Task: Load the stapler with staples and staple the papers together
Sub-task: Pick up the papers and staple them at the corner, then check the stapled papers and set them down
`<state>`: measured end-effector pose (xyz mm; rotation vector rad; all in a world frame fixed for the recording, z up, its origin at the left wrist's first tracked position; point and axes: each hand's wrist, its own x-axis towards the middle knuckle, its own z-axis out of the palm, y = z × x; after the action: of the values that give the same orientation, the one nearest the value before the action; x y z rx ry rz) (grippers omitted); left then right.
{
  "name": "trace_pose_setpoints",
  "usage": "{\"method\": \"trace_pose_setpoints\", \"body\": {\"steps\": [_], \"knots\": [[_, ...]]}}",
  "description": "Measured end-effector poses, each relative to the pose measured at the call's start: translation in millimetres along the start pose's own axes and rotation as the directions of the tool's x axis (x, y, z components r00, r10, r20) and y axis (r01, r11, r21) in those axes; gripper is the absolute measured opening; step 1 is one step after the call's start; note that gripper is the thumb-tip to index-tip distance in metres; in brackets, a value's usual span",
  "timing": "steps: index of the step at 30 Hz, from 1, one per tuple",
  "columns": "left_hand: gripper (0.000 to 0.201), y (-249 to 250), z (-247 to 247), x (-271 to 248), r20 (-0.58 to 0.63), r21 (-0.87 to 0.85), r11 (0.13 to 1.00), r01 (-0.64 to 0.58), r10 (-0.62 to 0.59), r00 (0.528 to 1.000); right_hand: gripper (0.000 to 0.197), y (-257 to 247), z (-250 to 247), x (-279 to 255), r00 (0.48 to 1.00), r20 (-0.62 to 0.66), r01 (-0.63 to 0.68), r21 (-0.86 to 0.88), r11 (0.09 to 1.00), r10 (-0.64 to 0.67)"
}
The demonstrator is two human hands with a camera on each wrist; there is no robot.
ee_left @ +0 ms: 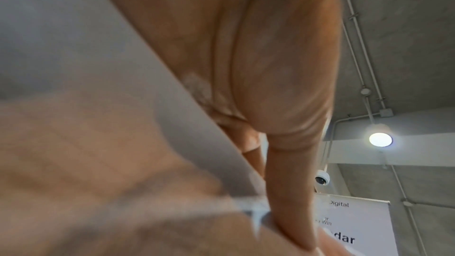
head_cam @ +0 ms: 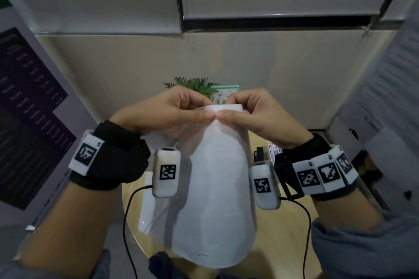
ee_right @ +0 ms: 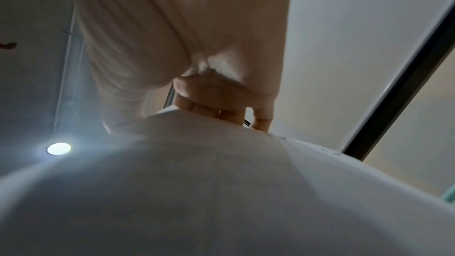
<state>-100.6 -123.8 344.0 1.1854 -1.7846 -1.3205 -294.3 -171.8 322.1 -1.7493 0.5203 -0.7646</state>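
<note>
White papers [head_cam: 215,188] hang upright in front of me, lifted off the round wooden table [head_cam: 294,215]. My left hand [head_cam: 195,108] pinches their top edge from the left. My right hand [head_cam: 231,108] pinches the same edge from the right, thumb tips almost touching. In the left wrist view the papers [ee_left: 74,46] run past my left hand [ee_left: 283,211]. From the right wrist camera the papers [ee_right: 221,192] fill the lower frame under my right hand [ee_right: 216,108]. A dark object that may be the stapler [head_cam: 259,153] sits on the table behind the papers, mostly hidden.
More white sheets [head_cam: 154,210] lie on the table below the held papers. A green plant [head_cam: 195,86] and a small framed picture [head_cam: 223,95] stand at the back. Poster boards [head_cam: 34,108] wall in both sides. Cables [head_cam: 127,222] trail from my wrist cameras.
</note>
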Motion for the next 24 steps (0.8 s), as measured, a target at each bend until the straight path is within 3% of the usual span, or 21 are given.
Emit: {"method": "trace_pose_setpoints", "body": {"steps": [7,10,12,15,17,20,22,24], "knots": [[0.023,-13,-2,5,-0.042,0.056,0.997,0.043,-0.041,0.998,0.023,14,-11,5,0.999,-0.001,-0.05,-0.007,0.999,0.05],[0.027,-23,-6,4,-0.074,0.071,0.995,0.074,-0.069,0.995,0.015,25,-22,3,0.994,0.057,-0.09,-0.074,0.993,0.094],[0.034,-33,-9,-1,-0.127,0.071,0.991,0.116,-0.106,0.986,0.011,34,-27,3,0.991,0.021,-0.125,-0.121,0.985,0.129],[0.023,-53,-13,-13,-0.224,0.055,0.983,0.174,-0.157,0.962,0.026,61,-29,7,0.977,-0.102,-0.195,-0.058,0.979,0.189],[0.019,-69,-16,-27,-0.314,0.068,0.975,0.212,-0.18,0.932,0.04,83,-27,11,0.949,-0.132,-0.279,0.074,0.957,0.287],[0.022,-95,-23,-57,-0.475,0.063,0.96,0.271,-0.21,0.855,0.029,109,-11,15,0.893,-0.014,-0.429,0.275,0.86,0.45],[0.021,-114,-30,-85,-0.565,0.04,0.949,0.312,-0.236,0.79,0.026,119,9,17,0.861,0.11,-0.508,0.237,0.828,0.497],[0.016,-133,-37,-115,-0.638,0.023,0.943,0.333,-0.243,0.731,0.027,123,36,21,0.85,0.224,-0.503,0.074,0.861,0.477]]}}
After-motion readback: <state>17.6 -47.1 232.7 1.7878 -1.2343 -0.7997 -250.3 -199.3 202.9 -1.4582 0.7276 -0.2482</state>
